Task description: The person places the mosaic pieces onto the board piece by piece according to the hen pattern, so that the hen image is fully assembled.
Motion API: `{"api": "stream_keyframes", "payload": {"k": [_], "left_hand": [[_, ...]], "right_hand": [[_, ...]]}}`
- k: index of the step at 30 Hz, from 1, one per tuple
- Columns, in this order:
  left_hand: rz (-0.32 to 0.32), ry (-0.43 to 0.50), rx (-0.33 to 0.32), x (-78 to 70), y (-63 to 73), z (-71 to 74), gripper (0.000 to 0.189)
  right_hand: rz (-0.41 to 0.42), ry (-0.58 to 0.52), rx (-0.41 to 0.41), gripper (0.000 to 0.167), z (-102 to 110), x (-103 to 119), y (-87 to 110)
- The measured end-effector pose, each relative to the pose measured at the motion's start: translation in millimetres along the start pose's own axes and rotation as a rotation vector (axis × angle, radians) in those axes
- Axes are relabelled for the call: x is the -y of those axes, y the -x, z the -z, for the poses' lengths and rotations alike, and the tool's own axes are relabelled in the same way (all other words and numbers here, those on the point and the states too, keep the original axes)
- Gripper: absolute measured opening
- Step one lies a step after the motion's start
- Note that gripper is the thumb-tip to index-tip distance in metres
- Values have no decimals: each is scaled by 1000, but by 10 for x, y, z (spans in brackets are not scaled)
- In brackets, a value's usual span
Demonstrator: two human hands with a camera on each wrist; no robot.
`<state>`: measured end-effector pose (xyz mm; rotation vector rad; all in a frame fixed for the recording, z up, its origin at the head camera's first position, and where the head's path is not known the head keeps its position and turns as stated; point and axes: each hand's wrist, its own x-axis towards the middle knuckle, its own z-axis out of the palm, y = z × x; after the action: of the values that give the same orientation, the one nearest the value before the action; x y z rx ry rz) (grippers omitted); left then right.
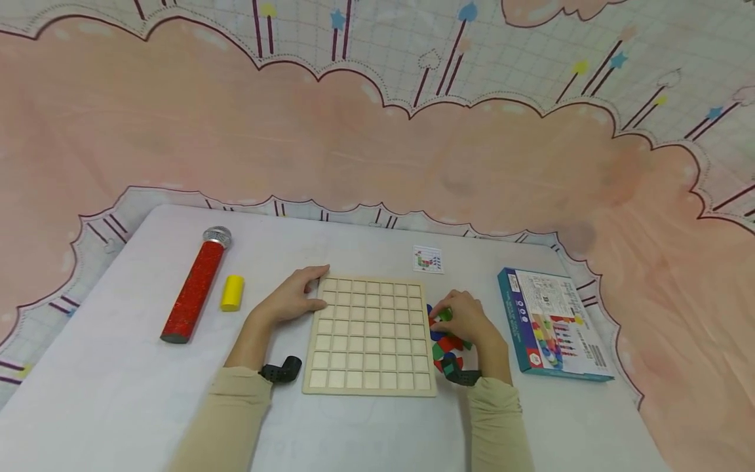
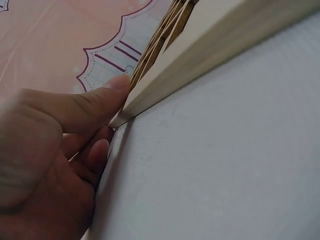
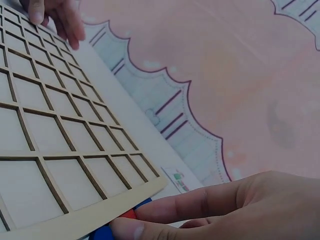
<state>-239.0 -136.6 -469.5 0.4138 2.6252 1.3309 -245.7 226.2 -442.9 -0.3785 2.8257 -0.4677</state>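
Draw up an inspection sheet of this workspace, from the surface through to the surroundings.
Surface: white table, with the work laid out on it.
Job's things: wooden board, its squares holding no pieces; coloured pieces bunched beside its right edge.
Clutter: red microphone and yellow cylinder on the left; picture card beyond the board; box on the right.
Grips: left grip, a bare hand, touches the board's left edge near the far corner; right grip, also bare, is among the pieces, but whether it pinches one cannot be told.
Cables: nothing seen.
Surroundings: peach-and-white printed backdrop behind the table and along its sides.
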Motion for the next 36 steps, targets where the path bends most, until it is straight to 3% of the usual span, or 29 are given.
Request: {"api": "stream_keyframes", "payload": {"k": [5,20,36], "left_hand": [[33,-4,4,-6,25,15,74],[38,1,8,-2,37,23,71],[35,-15,11,-2,18,-2,71]], "right_hand": [[-22,-43,13,16,-9,31,8],[5,-94,20,16,-8,41,-3],[-33,-121,50,20,23,42,35]]}}
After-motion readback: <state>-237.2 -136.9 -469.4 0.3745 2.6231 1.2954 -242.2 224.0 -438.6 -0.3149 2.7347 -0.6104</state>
